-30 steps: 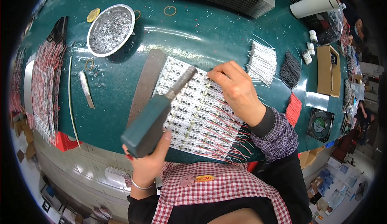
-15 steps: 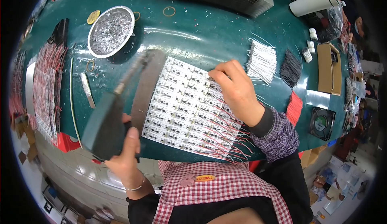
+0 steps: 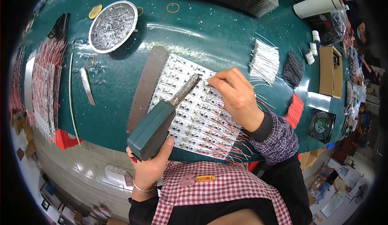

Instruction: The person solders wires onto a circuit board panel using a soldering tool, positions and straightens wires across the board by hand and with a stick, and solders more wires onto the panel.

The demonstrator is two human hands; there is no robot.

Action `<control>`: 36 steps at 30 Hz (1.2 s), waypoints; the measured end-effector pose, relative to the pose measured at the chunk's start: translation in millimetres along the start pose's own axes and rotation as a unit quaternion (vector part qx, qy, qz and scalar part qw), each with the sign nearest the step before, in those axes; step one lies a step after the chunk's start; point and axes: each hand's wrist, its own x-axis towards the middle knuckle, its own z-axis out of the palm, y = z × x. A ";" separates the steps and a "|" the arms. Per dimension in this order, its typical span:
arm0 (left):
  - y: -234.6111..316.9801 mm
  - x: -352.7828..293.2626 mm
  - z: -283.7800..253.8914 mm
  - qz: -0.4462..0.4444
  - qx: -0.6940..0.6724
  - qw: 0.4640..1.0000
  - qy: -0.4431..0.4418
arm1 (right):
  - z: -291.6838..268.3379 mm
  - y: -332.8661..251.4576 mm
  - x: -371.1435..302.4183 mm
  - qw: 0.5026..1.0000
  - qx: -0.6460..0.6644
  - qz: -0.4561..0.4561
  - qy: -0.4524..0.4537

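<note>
My left hand [image 3: 150, 164] grips a dark green soldering gun [image 3: 151, 128] by its handle. The gun's metal barrel slants up and right over a white panel of small circuit boards [image 3: 171, 69], with its tip near my right fingertips. My right hand [image 3: 238, 97] is closed in a pinch at the panel's upper right part, on what looks like a thin wire; its end is mostly hidden by the fingers. Rows of red and white wires [image 3: 216, 130] trail from the panel's right side. A brown strip [image 3: 146, 79] lies along the panel's left edge.
Bundles of white wires [image 3: 264, 61], black wires [image 3: 292, 69] and red wires [image 3: 294, 111] lie to the right, near a small fan [image 3: 322, 124] and a cardboard box [image 3: 330, 71]. A metal bowl of scraps [image 3: 113, 26] stands at the upper left. Wired boards [image 3: 46, 87] stand at the left.
The soldering gun has swung right, from beside the panel to over it, its tip now near my right fingers. My right hand has shifted slightly downward, still pinching.
</note>
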 end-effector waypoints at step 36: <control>-5.6 -4.8 -7.9 0.062 0.046 0.997 -0.008 | -6.5 -8.9 1.8 0.999 -0.045 0.008 -0.013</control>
